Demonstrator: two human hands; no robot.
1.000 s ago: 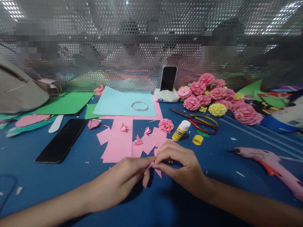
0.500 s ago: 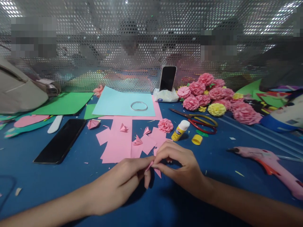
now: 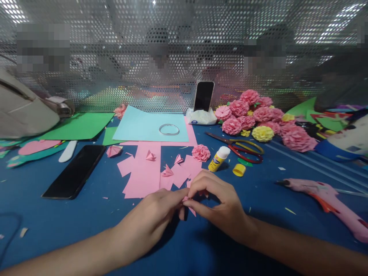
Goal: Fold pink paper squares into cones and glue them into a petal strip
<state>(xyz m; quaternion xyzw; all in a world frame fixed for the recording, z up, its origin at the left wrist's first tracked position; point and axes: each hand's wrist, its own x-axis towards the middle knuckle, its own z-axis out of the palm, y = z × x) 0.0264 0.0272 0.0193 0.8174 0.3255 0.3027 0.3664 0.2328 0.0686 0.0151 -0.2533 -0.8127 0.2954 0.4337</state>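
Note:
Between my two hands is a small folded piece of pink paper (image 3: 192, 210), mostly covered by fingers. My left hand (image 3: 156, 214) pinches it from the left, and my right hand (image 3: 218, 205) grips it with thumb and forefinger from the right. Just beyond lie pink paper sheets (image 3: 145, 172) and several small folded pink pieces (image 3: 167, 171). A pink paper flower (image 3: 201, 152) sits beside an uncapped glue stick (image 3: 219, 159), whose yellow cap (image 3: 239, 170) rests to its right.
Scissors (image 3: 244, 147) and a pink glue gun (image 3: 322, 193) lie to the right. Pink and yellow paper flowers (image 3: 253, 111) are heaped behind. A phone (image 3: 74, 171) lies left, another phone (image 3: 204, 96) stands against a tissue pack (image 3: 201, 116). A perforated metal screen (image 3: 126, 76) borders the back.
My left fingers have curled in closer under the folded pink paper, and less of the paper shows. My right hand keeps its pinch, with the thumb shifted slightly left.

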